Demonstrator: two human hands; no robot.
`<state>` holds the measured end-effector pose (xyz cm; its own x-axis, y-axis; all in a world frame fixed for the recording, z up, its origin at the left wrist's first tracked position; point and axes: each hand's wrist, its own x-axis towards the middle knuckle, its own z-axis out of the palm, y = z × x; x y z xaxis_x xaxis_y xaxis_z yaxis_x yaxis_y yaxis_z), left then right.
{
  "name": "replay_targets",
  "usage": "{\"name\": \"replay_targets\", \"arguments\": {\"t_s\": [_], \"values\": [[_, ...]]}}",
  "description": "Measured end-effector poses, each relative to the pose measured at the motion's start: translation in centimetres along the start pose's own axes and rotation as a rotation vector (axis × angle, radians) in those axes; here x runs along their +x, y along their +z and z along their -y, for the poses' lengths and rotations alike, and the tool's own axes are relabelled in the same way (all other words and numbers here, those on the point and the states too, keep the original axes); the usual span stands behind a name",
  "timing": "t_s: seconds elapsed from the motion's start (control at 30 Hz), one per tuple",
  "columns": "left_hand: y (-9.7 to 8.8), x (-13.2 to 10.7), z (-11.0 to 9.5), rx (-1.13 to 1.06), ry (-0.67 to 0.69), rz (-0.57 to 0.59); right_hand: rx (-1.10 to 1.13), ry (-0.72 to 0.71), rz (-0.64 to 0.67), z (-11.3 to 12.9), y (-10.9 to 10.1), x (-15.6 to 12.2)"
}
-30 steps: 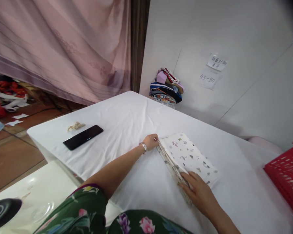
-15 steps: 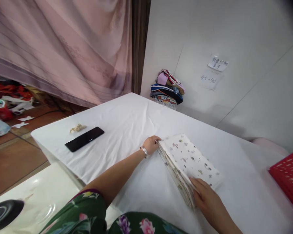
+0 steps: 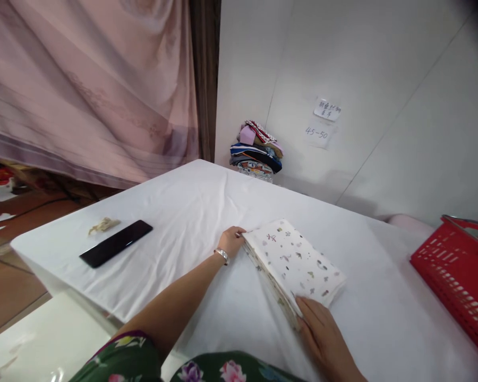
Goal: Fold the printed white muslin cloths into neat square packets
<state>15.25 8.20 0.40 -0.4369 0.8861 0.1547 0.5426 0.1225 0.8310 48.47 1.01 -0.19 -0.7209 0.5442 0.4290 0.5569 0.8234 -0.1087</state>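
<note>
A stack of folded white cloths with small printed motifs (image 3: 292, 260) lies on the table covered by a white sheet (image 3: 191, 212). My left hand (image 3: 231, 241), with a bracelet at the wrist, presses its curled fingers against the stack's far left corner. My right hand (image 3: 321, 329) rests on the stack's near end, fingers laid flat over the edge. Both hands touch the stack from opposite ends.
A black phone (image 3: 115, 243) and a small beige scrap (image 3: 102, 226) lie at the table's left. A red plastic basket (image 3: 458, 276) stands at the right edge. A pile of folded colourful clothes (image 3: 257, 150) sits by the wall. Pink curtains hang at left.
The view has swung right, so the basket shows more. Both hands stay on the stack's ends; the right hand has slipped slightly toward the near edge.
</note>
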Motion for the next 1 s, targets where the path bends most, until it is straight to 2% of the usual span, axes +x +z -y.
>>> {"name": "replay_targets", "arguments": {"t_s": [0.13,0.27,0.5,0.67,0.8,0.9,1.0], "values": [[-0.1,0.2,-0.2,0.008,-0.022,-0.022,-0.042,-0.075,0.005,-0.1,0.1,-0.2],[-0.9,0.1,-0.4,0.02,-0.034,-0.041,-0.087,-0.092,0.02,0.0,0.3,-0.7],[-3.1,-0.2,0.7,0.066,-0.092,-0.084,-0.092,-0.139,0.033,0.9,1.0,0.0],[-3.4,-0.3,1.4,0.109,-0.102,-0.083,-0.109,-0.165,0.005,1.3,1.8,1.0],[-3.8,-0.3,1.9,0.181,-0.064,-0.034,-0.111,-0.181,-0.016,1.1,2.4,0.9],[-4.4,-0.3,1.5,0.288,-0.012,0.02,-0.116,-0.179,-0.027,1.0,2.8,0.7],[-4.3,-0.9,-0.3,0.311,0.187,-0.024,-0.127,-0.185,0.002,1.1,2.9,0.8]]}}
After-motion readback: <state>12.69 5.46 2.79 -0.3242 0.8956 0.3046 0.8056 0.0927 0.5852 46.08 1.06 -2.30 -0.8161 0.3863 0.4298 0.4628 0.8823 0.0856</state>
